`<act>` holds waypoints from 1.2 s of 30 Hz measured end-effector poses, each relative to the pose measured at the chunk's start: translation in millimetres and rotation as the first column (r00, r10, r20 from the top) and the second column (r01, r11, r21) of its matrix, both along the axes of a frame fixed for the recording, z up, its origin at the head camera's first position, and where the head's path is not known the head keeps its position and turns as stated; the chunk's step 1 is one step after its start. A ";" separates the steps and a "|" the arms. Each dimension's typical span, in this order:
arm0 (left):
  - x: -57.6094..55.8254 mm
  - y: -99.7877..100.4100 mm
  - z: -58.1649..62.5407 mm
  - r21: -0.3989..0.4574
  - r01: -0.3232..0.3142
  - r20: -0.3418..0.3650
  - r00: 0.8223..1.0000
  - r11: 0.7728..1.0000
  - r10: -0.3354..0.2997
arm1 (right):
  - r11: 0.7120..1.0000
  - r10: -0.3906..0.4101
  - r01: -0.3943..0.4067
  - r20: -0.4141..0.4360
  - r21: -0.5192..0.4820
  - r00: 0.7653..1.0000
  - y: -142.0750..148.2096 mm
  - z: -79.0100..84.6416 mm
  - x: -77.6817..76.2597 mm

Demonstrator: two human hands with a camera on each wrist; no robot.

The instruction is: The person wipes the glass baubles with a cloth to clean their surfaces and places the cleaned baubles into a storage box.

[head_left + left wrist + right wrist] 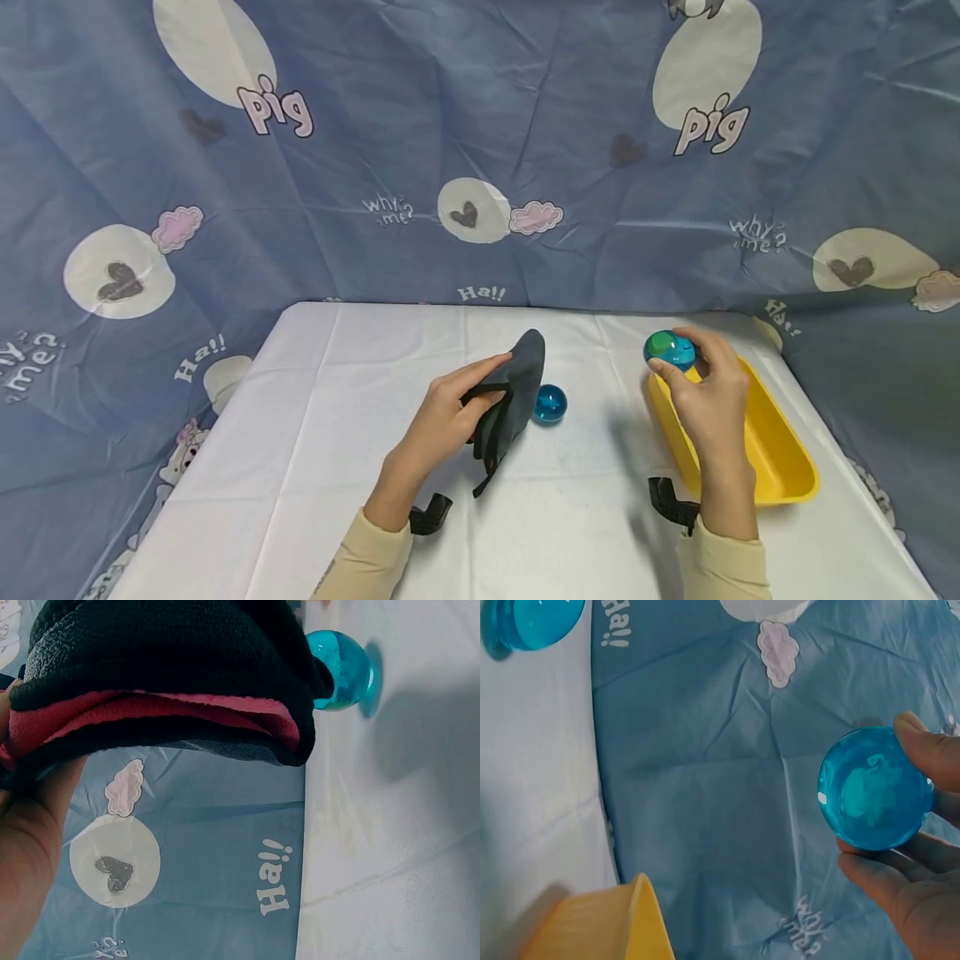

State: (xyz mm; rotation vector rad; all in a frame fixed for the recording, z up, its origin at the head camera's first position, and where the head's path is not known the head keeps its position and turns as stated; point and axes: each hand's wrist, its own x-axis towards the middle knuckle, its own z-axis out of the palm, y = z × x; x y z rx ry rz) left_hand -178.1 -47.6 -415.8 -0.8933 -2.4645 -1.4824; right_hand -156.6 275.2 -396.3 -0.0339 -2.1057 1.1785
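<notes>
My left hand (441, 417) grips a dark grey, soft cloth item (525, 379) with black edging, held up over the table. Seen from the left wrist, the cloth item (165, 652) has a mouth that gapes slightly and shows a red-pink lining. Just right of it, a clear blue ball (551, 405) lies on the white cloth. Thumb and fingers of my right hand (711, 408) pinch another clear blue ball (667, 349), raised above the far left end of a yellow tub (783, 467). A pale green shape shows inside this ball (874, 791) in the right wrist view.
A white cloth (300, 433) covers the table. Blue printed fabric (360, 267) hangs behind it and along both sides. The yellow tub stands near the table's right edge, partly behind my right forearm.
</notes>
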 end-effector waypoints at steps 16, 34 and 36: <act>-1.7 0.4 1.3 0.002 0.009 -0.019 1.000 1.000 -0.009 | 0.985 -0.171 0.166 0.128 0.055 0.977 12.8 1.6 2.3; -2.4 -1.8 -0.9 0.008 0.017 -0.026 1.000 1.000 -0.017 | 0.968 -0.245 0.208 0.350 0.139 0.904 28.3 -7.6 1.1; -2.8 -1.6 -1.5 0.010 0.017 -0.026 1.000 1.000 -0.017 | 0.969 -0.244 0.207 0.370 0.139 0.896 29.7 -8.6 0.4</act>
